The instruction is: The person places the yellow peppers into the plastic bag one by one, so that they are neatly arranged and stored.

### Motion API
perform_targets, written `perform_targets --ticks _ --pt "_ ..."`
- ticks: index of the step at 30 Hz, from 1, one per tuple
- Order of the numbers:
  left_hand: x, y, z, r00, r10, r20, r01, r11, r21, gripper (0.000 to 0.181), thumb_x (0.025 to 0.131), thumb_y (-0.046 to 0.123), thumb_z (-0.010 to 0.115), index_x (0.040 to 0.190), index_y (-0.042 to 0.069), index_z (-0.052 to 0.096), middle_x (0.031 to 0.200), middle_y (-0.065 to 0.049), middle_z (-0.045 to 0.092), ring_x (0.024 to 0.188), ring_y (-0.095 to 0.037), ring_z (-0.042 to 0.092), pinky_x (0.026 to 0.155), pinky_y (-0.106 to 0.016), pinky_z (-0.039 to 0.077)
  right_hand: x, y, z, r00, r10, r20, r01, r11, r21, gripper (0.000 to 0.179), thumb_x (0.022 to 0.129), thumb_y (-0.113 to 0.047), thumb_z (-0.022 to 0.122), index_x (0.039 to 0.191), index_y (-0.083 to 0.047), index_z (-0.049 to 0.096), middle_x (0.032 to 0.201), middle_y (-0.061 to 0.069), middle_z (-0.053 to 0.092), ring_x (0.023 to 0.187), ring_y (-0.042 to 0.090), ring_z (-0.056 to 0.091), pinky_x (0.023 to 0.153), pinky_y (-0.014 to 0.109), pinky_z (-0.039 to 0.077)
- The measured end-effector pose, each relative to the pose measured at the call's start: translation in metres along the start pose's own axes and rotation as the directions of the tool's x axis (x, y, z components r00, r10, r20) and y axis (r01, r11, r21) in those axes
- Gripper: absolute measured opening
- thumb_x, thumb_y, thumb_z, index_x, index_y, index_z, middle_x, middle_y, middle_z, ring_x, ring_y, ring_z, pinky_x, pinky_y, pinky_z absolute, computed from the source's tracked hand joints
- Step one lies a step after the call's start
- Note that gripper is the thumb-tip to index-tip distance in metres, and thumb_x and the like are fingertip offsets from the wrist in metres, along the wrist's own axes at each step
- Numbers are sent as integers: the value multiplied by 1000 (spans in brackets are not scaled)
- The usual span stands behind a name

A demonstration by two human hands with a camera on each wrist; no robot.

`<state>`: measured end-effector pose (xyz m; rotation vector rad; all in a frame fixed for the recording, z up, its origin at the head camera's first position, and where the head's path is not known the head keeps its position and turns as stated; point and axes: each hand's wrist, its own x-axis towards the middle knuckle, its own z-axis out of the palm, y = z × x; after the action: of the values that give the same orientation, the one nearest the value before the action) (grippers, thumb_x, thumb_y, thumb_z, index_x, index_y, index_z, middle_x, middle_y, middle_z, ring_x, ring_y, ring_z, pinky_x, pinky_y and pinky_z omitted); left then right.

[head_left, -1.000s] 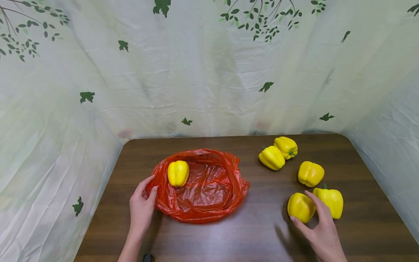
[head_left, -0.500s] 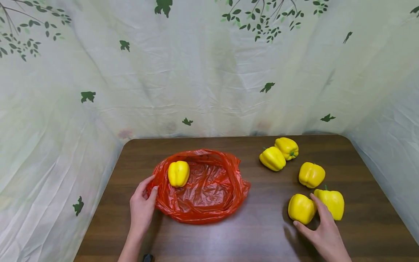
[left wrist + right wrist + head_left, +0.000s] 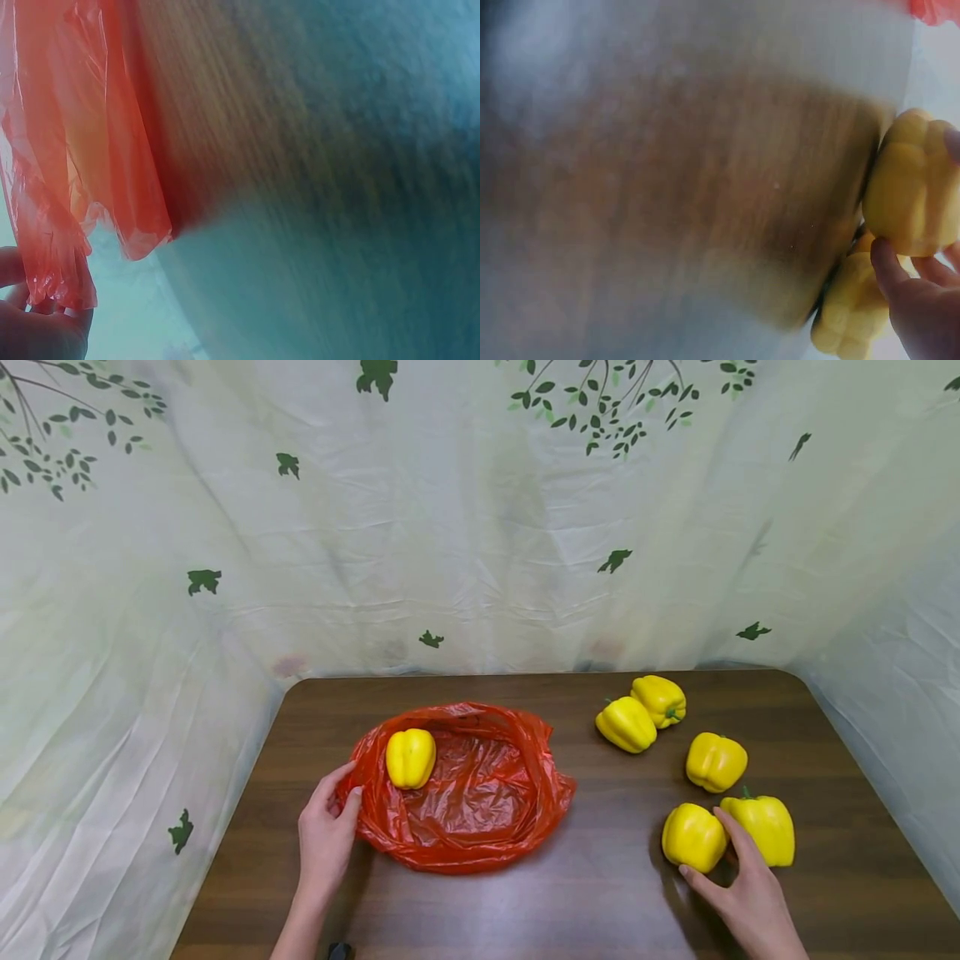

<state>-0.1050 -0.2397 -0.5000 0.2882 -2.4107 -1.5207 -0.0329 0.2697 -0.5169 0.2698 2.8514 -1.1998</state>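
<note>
My left hand (image 3: pixel 326 835) pinches the left rim of a red plastic bag (image 3: pixel 480 852), its mouth spread wide on the table. In the left wrist view, thumb and fingers hold a gathered edge of the film. One yellow bell pepper (image 3: pixel 411 759) lies inside the bag at the left. On the right, my right hand (image 3: pixel 750 893) grips another bell pepper (image 3: pixel 692 838), thumb on the near side and fingers behind it. That pepper (image 3: pixel 907 187) appears still on the table in the right wrist view. A neighbouring bell pepper (image 3: pixel 767 831) sits just behind those fingers.
Further back lie another yellow pepper (image 3: pixel 716 762) and two touching ones, a left pepper (image 3: pixel 626 725) and a right pepper (image 3: pixel 660 700). A dark object (image 3: pixel 340 951) shows at the near edge of the brown table (image 3: pixel 510 910). Leaf-printed curtains (image 3: pixel 480 527) surround the table.
My right hand has shifted slightly right and nearer around the pepper, its fingers slipping between the two peppers. The neighbouring pepper has edged a little right. My left hand and the bag hold still.
</note>
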Motion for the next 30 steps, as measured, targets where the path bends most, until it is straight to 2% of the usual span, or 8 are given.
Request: perform_targets --ticks 5,8,17,26,30 --pt "0 -1 0 1000 5 -3 -5 1000 7 40 97 8 62 136 19 58 134 -1 57 112 -21 60 81 -17 51 4 -1 -4 991 111 77 -111 994 -9 112 81 -53 76 155 1 11 154 33 20 124 54 42 100 66 36" --pt "0 -2 1 1000 5 -3 -5 1000 11 40 97 8 61 136 18 58 134 -3 57 113 -23 60 81 -16 51 5 -3 -5 985 143 94 -142 990 -20 114 81 -56 75 155 2 10 153 34 20 125 54 42 101 65 36" --pt "0 -1 0 1000 -4 -4 5 1000 10 40 97 9 62 136 19 58 134 -1 57 113 -20 59 82 -17 51 1 -2 -1 997 69 25 -69 998 -5 104 78 -50 80 149 1 23 147 37 30 116 53 52 95 64 42" --pt "0 -1 0 1000 -3 5 3 1000 -4 40 97 9 61 136 17 58 135 -6 56 114 -26 59 81 -15 50 1 -3 2 995 95 31 -96 995 19 105 75 -51 81 147 3 25 147 35 30 115 52 53 95 62 43" --pt "1 0 -1 1000 -8 3 8 1000 -12 40 97 8 61 136 18 58 135 -3 57 113 -23 59 82 -16 51 2 -5 3 993 109 35 -109 994 20 106 75 -52 81 146 3 25 147 34 31 116 51 52 96 62 43"
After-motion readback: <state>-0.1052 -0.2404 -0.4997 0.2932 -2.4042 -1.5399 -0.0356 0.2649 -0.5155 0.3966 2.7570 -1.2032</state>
